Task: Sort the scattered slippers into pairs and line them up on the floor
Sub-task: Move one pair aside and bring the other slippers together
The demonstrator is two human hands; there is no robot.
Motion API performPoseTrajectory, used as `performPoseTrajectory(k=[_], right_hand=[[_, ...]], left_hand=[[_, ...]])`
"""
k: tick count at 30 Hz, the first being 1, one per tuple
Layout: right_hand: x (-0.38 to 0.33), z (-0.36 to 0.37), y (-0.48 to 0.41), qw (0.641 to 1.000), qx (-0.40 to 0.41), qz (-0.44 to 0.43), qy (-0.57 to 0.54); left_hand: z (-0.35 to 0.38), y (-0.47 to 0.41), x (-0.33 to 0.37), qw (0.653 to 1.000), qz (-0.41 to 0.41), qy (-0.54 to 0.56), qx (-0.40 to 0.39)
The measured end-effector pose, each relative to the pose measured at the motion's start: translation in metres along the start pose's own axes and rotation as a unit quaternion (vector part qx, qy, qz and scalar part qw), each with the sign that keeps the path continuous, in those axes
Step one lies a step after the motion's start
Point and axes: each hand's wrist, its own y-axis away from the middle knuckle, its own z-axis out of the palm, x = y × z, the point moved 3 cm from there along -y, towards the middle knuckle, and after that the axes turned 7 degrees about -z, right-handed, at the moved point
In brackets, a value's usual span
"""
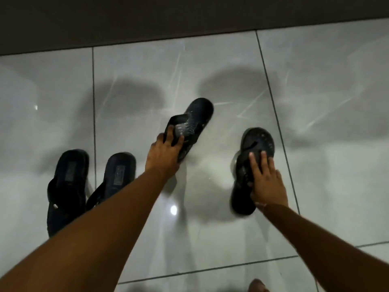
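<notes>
Two dark blue slippers stand side by side on the tiled floor at the left: one slipper (67,186) and its match (117,173), toes pointing away. My left hand (164,157) grips the strap of a black patterned slipper (195,119), which tilts up off the floor in the middle. Further right, my right hand (267,182) presses flat on another black slipper (254,148), fingers wrapped around its edge and strap; this one lies on the floor, toe pointing away.
Glossy grey marble-look tiles (326,102) with dark grout lines cover the floor. A dark wall base (189,15) runs along the far side. A bare foot (257,286) shows at the bottom edge.
</notes>
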Motion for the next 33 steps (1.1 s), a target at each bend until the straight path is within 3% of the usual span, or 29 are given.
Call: performPoseTrajectory(k=[2,5,8,11,15,17,21,26,33], right_hand=[[0.022,-0.021,-0.029,1.0,0.014,0.006,0.027],[0.044,-0.053,-0.06,0.993,0.009,-0.062,0.098],[0.057,-0.068,-0.06,0.997,0.043,-0.037,0.054],[0.055,-0.051,-0.041,0.999,-0.009,0.023,-0.043],[0.05,-0.041,-0.044,0.997,-0.02,-0.01,-0.075],[0.05,-0.054,-0.057,0.995,0.021,-0.003,-0.096],[0.048,-0.074,-0.07,0.967,0.145,0.098,-0.183],[0.013,-0.048,-0.063,0.985,0.031,0.017,-0.167],[-0.003,-0.037,-0.061,0.986,0.021,0.027,-0.162]], left_hand=[[-0.01,-0.016,0.001,0.997,0.077,-0.025,0.007],[-0.029,-0.029,-0.002,0.988,0.148,-0.04,0.01],[-0.035,-0.025,-0.001,0.992,0.125,0.013,0.013],[-0.015,-0.01,0.004,0.993,0.078,0.02,-0.09],[0.001,-0.003,0.006,0.992,0.053,0.057,-0.099],[0.006,-0.004,0.005,0.993,0.06,0.054,-0.09],[0.011,0.0,0.005,0.994,0.096,0.022,-0.05],[0.015,0.008,0.022,0.992,0.114,0.016,-0.047],[0.001,-0.002,0.044,0.987,0.161,0.005,-0.022]])
